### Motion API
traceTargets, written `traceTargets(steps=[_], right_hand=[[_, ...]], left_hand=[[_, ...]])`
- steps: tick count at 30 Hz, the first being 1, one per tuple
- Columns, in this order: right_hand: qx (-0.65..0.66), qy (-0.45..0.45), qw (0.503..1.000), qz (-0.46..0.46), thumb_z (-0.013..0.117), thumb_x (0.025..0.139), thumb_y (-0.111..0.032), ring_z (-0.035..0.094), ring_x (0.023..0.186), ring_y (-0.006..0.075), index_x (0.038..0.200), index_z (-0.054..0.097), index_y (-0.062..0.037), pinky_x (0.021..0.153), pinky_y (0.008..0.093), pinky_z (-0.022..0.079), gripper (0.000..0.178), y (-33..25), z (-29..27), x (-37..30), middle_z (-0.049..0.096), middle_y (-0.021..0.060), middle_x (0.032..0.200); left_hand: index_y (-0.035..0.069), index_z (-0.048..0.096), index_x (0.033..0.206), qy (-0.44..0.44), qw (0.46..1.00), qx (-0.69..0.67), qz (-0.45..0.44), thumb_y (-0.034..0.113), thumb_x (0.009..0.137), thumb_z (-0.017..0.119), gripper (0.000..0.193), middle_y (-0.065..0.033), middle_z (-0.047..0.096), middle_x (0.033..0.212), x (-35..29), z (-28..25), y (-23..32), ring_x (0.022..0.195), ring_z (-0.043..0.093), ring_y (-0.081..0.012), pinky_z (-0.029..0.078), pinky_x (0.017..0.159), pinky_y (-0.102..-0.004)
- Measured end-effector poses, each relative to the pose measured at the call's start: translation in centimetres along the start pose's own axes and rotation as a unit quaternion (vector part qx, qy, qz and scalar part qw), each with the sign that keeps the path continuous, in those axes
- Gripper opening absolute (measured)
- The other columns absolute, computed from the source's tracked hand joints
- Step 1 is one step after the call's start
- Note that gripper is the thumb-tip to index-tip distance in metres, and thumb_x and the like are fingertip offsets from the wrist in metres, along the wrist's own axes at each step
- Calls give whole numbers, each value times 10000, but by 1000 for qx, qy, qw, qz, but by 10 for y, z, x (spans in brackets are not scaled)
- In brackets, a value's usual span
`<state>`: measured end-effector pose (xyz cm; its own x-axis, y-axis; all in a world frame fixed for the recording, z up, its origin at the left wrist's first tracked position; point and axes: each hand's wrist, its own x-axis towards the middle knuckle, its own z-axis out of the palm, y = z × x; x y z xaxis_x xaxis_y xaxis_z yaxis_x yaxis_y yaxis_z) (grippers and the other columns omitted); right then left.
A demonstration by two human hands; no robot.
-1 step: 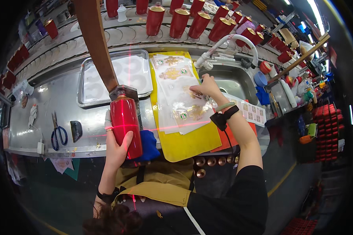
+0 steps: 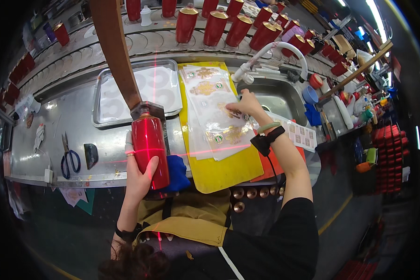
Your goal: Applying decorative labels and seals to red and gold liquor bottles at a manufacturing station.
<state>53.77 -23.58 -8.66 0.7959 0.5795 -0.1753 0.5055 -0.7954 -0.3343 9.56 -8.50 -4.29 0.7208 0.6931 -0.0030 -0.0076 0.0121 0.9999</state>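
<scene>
My left hand [image 2: 137, 176] wraps round a glossy red bottle [image 2: 149, 148]; its thumb lies across the front. The bottle's neck meets a dark block [image 2: 147, 110] at the lower end of a wooden bar [image 2: 115, 51]. Red laser lines cross on the bottle. My right hand [image 2: 248, 105] reaches over a stack of translucent decal sheets [image 2: 210, 112] with gold and green prints. Its fingertips are bent down onto a printed decal [image 2: 237, 113], apparently pinching it. Under the sheets is a yellow mat [image 2: 228, 176]. A blue cloth [image 2: 176, 172] lies beside the bottle.
Left of the sheets is a metal tray [image 2: 98, 109] with white sheets. Scissors [image 2: 69, 158] and a dark scraper-like piece [image 2: 91, 155] lie farther left. A sink [image 2: 284, 100] with a white faucet [image 2: 284, 45] is at the right. Red bottles [image 2: 215, 28] stand on a conveyor [image 2: 149, 41] behind.
The red bottles on the conveyor have shifted slightly to the right. Both hands stay in practically the same place.
</scene>
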Motion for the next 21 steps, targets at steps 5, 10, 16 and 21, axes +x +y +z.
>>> traceTargets(steps=[5, 10, 16, 21], right_hand=[[29, -44, 999, -4, 948, 655, -510, 754, 1091, 335, 1230, 763, 39, 962, 389, 573, 816, 23, -5, 24, 769, 235, 1198], [44, -68, 997, 18, 914, 705, -393, 767, 867, 243, 1045, 808, -7, 818, 370, 585, 525, 39, -8, 37, 797, 154, 915], [8, -29, 998, 56, 827, 791, -395, 768, 1061, 333, 1163, 808, -95, 899, 415, 607, 479, 52, -45, 58, 785, 208, 1144], [-132, -24, 984, 115, 774, 867, -295, 715, 1213, 376, 1260, 768, -81, 1004, 457, 583, 448, 59, -23, 74, 746, 197, 1288]], left_hand=[[29, 96, 1700, 0, 1000, 4, 3, 46, 998, 666, 905, -184, 505, 1511, 0, 1, -1, 1259, 628, -230, 540, 1046, -371], [32, 88, 1701, -1, 1000, 19, -4, 46, 999, 664, 909, -183, 507, 1506, -1, -1, -1, 1272, 621, -226, 536, 1052, -374], [47, 68, 1707, -1, 1000, 27, -14, 47, 1001, 667, 926, -176, 505, 1518, -1, -2, -2, 1284, 614, -228, 523, 1076, -380], [51, 66, 1707, -8, 1000, 0, 13, 44, 996, 677, 938, -165, 514, 1508, -1, -1, 1, 1304, 601, -228, 509, 1097, -388]])
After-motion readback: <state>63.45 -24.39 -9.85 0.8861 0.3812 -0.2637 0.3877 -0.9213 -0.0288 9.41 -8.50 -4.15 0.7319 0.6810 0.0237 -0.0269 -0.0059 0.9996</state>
